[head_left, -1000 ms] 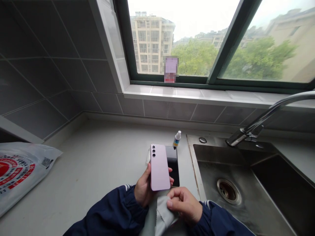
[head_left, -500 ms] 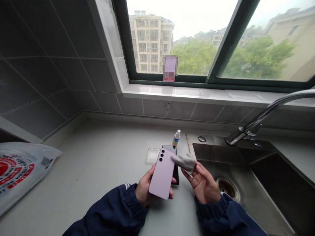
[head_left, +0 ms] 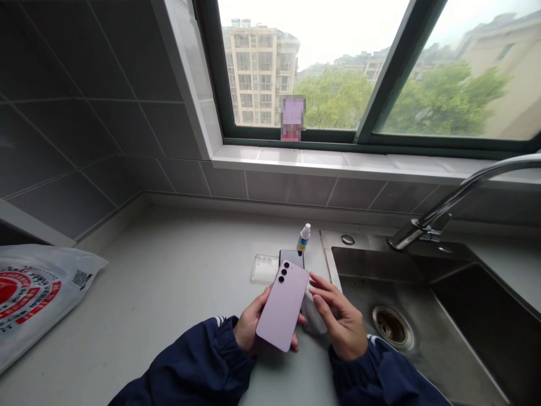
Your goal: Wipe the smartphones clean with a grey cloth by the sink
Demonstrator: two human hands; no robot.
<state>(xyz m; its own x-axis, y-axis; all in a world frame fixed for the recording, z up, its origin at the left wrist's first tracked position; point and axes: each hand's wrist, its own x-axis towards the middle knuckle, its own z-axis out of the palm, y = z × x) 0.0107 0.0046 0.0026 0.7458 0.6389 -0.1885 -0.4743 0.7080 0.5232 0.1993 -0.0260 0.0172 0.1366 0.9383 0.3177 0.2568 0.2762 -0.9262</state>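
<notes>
Left hand clamped on lilac smartphone, hiding most of black smartphone. Right hand beside; cannot tell if gripping blurred grey cloth.

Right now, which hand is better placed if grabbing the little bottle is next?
Probably the right hand: it's nearer the white-topped bottle, though I can't tell whether it grips the blurred grey cloth. The left hand holds the lilac smartphone.

In the left hand, a flat lilac phone, smooth and satiny; beyond that hand, a rectangular case of glossy clear plastic.
</notes>
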